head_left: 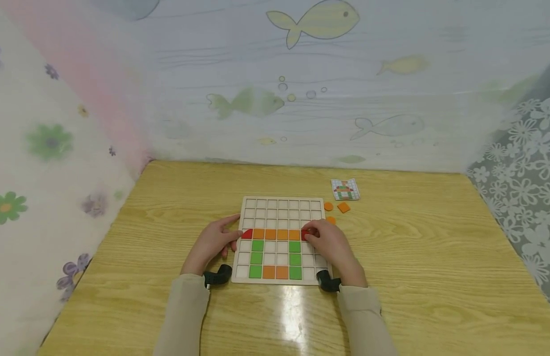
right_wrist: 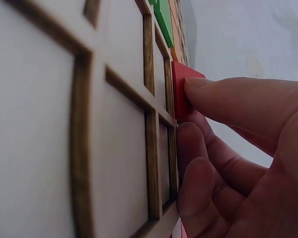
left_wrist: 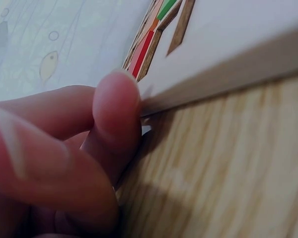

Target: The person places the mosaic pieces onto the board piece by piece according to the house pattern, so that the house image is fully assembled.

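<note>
A wooden grid board (head_left: 275, 203) lies on the table. My right hand (head_left: 332, 243) pinches a red tile (right_wrist: 180, 94) at the right end of a row of orange tiles (head_left: 270, 234); fingers cover part of it. In the right wrist view the tile stands slightly proud of the grid. At the row's left end sits a red curved tile (head_left: 247, 234). Beside it my left hand (head_left: 209, 245) touches the board's left edge with its fingertips. Two columns of green tiles (head_left: 256, 258) stand below the row, with two darker orange tiles (head_left: 269, 272) between their lower ends.
A small pattern card (head_left: 345, 189) lies beyond the board's upper right corner. Near it are an orange square tile (head_left: 343, 207) and round orange pieces (head_left: 328, 206). Printed cloth (head_left: 275, 123) hangs behind the wooden table (head_left: 435, 277) and at its sides.
</note>
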`<state>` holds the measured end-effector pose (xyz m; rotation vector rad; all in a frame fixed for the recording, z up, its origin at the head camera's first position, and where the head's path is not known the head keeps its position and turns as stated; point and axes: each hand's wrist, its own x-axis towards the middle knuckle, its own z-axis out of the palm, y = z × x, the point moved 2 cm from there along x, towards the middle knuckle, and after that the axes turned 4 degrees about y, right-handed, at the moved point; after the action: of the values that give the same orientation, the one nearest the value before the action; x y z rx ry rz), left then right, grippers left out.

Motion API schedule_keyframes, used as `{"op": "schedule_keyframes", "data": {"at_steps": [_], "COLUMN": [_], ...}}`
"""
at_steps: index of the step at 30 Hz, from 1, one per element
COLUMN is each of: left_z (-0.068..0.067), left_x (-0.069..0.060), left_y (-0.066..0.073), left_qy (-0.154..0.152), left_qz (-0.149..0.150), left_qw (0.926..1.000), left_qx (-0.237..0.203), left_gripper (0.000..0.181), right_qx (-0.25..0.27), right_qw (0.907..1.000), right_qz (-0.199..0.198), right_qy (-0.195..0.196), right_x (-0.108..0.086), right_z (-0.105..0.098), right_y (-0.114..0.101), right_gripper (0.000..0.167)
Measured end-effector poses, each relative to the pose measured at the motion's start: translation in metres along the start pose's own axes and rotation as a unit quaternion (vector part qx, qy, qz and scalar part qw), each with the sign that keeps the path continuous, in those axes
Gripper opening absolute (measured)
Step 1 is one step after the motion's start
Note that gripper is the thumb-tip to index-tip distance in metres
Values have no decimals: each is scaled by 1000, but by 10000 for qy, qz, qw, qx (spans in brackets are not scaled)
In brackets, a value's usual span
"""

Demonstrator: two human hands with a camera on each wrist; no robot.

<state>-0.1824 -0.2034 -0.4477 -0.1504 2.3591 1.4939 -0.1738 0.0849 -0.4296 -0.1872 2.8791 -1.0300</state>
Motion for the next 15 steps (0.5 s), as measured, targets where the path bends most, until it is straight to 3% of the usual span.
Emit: {"op": "schedule_keyframes", "data": {"at_steps": [15], "left_z": [0], "left_x": [2], "left_y": [-2], "left_qy": [37], "left_qz": [-78], "left_qw": [10000], "left_qx": [34], "left_gripper": [52], "right_qx": [-5], "right_qw": [10000], "right_qz": [32], "right_qy": [15], "right_x": [1], "right_z": [1], "right_y": [1], "right_gripper": [9]}}
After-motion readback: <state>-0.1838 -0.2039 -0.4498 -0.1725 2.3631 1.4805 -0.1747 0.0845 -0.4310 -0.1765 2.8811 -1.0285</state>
